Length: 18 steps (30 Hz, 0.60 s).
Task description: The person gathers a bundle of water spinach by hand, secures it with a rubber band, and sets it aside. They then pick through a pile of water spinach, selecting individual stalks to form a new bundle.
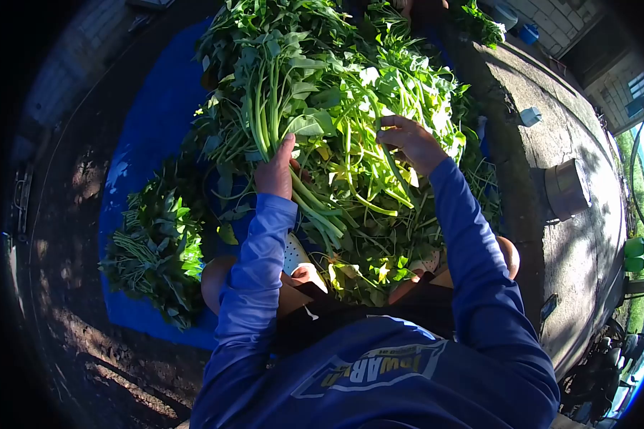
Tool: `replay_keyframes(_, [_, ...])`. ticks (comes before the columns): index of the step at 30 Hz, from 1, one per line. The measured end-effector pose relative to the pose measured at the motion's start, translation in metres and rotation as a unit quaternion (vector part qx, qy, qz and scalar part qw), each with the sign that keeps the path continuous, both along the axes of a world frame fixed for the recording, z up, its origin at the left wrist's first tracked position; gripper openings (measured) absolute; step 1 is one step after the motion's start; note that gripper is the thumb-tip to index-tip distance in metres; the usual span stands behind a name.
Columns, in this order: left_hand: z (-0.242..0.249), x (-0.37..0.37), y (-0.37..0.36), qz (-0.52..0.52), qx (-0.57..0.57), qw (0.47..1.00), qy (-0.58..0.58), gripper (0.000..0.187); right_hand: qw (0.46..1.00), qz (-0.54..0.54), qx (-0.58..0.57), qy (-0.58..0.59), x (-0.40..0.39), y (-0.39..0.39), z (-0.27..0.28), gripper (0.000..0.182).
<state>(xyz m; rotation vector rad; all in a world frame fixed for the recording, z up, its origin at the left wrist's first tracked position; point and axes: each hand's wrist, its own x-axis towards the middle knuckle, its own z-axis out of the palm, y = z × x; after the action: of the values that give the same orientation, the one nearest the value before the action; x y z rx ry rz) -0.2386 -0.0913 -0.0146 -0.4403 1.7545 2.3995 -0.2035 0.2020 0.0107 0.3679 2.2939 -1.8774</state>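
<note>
A bunch of leafy green stems (pixel 268 107), looking like water spinach, is gripped in my left hand (pixel 275 174). Its leaves point away from me, and the cut ends stick out below the hand toward my lap. My right hand (pixel 413 145) pinches a single green stem (pixel 391 166) between thumb and fingers, just right of the bunch. Under and beyond both hands spreads a large heap of the same greens (pixel 426 93), brightly sunlit on the right side. Some yellowed leaves (pixel 350 272) and loose stems lie between my feet.
A blue tarp (pixel 147 118) lies under the heap, with bundled greens (pixel 161 247) at its left. On the concrete ledge (pixel 511 79) at right are a metal pot (pixel 569 189) and a small pale box (pixel 530 116). Part of another person shows at the top.
</note>
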Motion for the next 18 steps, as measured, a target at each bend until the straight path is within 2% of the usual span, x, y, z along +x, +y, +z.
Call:
replay_keyframes(1, [-0.001, 0.001, -0.002, 0.01, -0.014, 1.0, 0.015, 0.04, 0.999, 0.012, 0.006, 0.052, 0.009, 0.005, 0.014, 0.05])
replay_keyframes(3, [0.0, -0.006, 0.0, 0.033, -0.034, 0.997, 0.054, 0.039, 0.995, -0.061, -0.018, 0.082, 0.021, 0.009, 0.04, 0.051])
replay_keyframes(5, [-0.018, -0.014, 0.0, 0.013, 0.044, 0.995, 0.093, 0.037, 0.99, -0.061, 0.009, 0.125, 0.031, 0.017, 0.047, 0.052])
replay_keyframes(7, [-0.003, -0.01, 0.005, -0.004, 0.064, 0.995, 0.078, 0.036, 0.985, -0.093, 0.023, 0.142, 0.04, 0.012, 0.065, 0.051])
replay_keyframes(8, [0.003, -0.002, 0.006, -0.007, 0.045, 0.998, 0.043, 0.036, 0.982, -0.088, -0.037, 0.161, 0.043, 0.011, 0.07, 0.049])
replay_keyframes(9, [0.012, 0.005, 0.008, -0.012, 0.025, 1.0, 0.006, 0.036, 0.981, -0.087, -0.008, 0.175, 0.041, 0.009, 0.076, 0.048])
replay_keyframes(11, [0.001, 0.006, 0.011, -0.028, 0.018, 0.999, 0.01, 0.037, 0.975, -0.095, 0.046, 0.193, 0.046, 0.002, 0.083, 0.047])
replay_keyframes(12, [0.003, 0.01, 0.014, -0.026, 0.01, 0.999, 0.02, 0.037, 0.972, -0.112, 0.019, 0.206, 0.048, 0.0, 0.085, 0.045])
replay_keyframes(13, [0.009, 0.008, 0.018, -0.016, 0.007, 0.999, 0.038, 0.037, 0.966, -0.12, 0.038, 0.227, 0.039, 0.0, 0.091, 0.045])
replay_keyframes(14, [0.013, 0.011, 0.02, -0.012, 0.001, 1.0, 0.008, 0.037, 0.959, -0.131, 0.055, 0.244, 0.034, -0.001, 0.092, 0.044])
replay_keyframes(18, [-0.004, 0.008, 0.033, -0.028, 0.002, 1.0, 0.006, 0.036, 0.914, -0.203, 0.14, 0.322, 0.023, 0.001, 0.071, 0.042])
